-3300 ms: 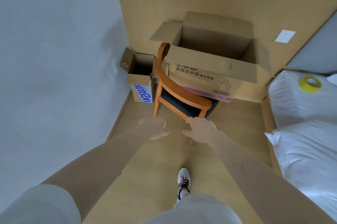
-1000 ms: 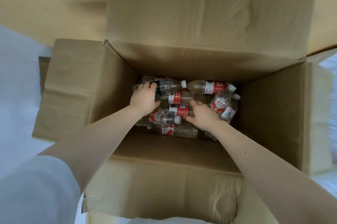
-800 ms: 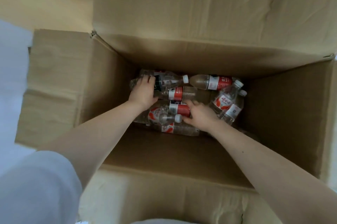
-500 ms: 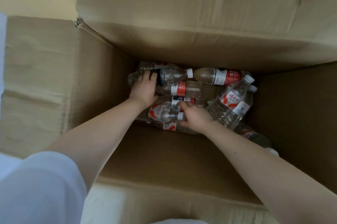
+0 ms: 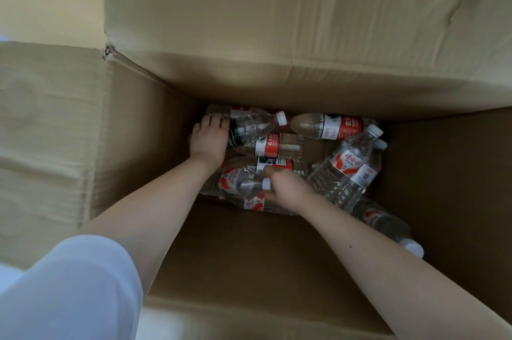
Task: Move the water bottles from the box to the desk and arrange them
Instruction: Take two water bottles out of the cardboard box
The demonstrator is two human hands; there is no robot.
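I look down into a big open cardboard box (image 5: 138, 146) with several clear water bottles lying on its bottom. My left hand (image 5: 207, 140) lies at the far left, its fingers curled over the base end of a dark-labelled bottle (image 5: 249, 126). My right hand (image 5: 285, 187) grips the white-capped neck of a bottle with an orange-and-white label (image 5: 232, 180). A red-labelled bottle (image 5: 332, 126) lies against the far wall. Two more bottles (image 5: 346, 162) lean at the right. The desk is out of view.
Another bottle (image 5: 388, 226) lies in the near right corner, partly behind my right forearm. The box's tall walls and raised far flap (image 5: 277, 21) close in on all sides. My white sleeve (image 5: 69, 290) fills the lower left.
The view has moved closer into the box. My right hand slid left from the red-labelled bottle onto the capped neck of the orange-and-white bottle. My left hand stayed on the dark-labelled bottle.
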